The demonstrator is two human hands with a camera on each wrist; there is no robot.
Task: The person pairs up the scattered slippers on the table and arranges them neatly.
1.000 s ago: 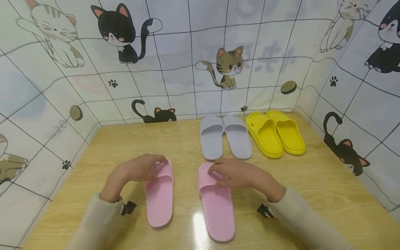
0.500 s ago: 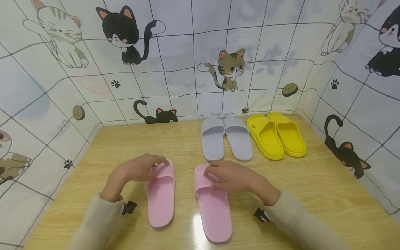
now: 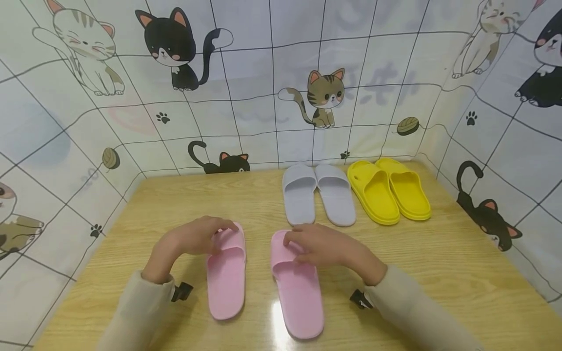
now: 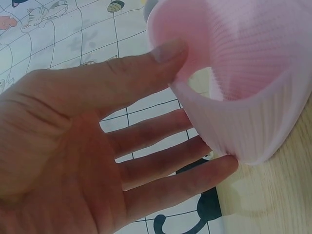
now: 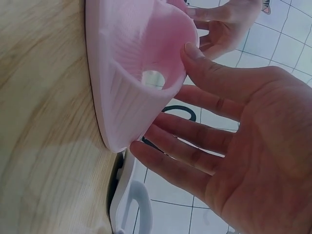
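Observation:
Two pink slippers lie on the wooden tabletop, apart, toes toward the back wall. My left hand (image 3: 193, 237) pinches the strap of the left pink slipper (image 3: 226, 287). In the left wrist view, the thumb lies at the opening of the strap (image 4: 229, 122) and the other fingers reach along its outside. Over the right pink slipper (image 3: 300, 302), my right hand (image 3: 329, 246) grips the strap from the right side. The right wrist view has that thumb on the strap's edge (image 5: 131, 102), fingertips against its outer face.
Behind the right pink slipper stands a pair of light grey slippers (image 3: 299, 202). Beside them, at the back right, is a yellow pair (image 3: 377, 197). Walls with cat prints (image 3: 272, 107) border the wooden table (image 3: 189, 200) at the back and sides.
My right hand has slid the right pink slipper leftward, closer to the left one. The left hand and its slipper have stayed nearly still; the head view has shifted slightly.

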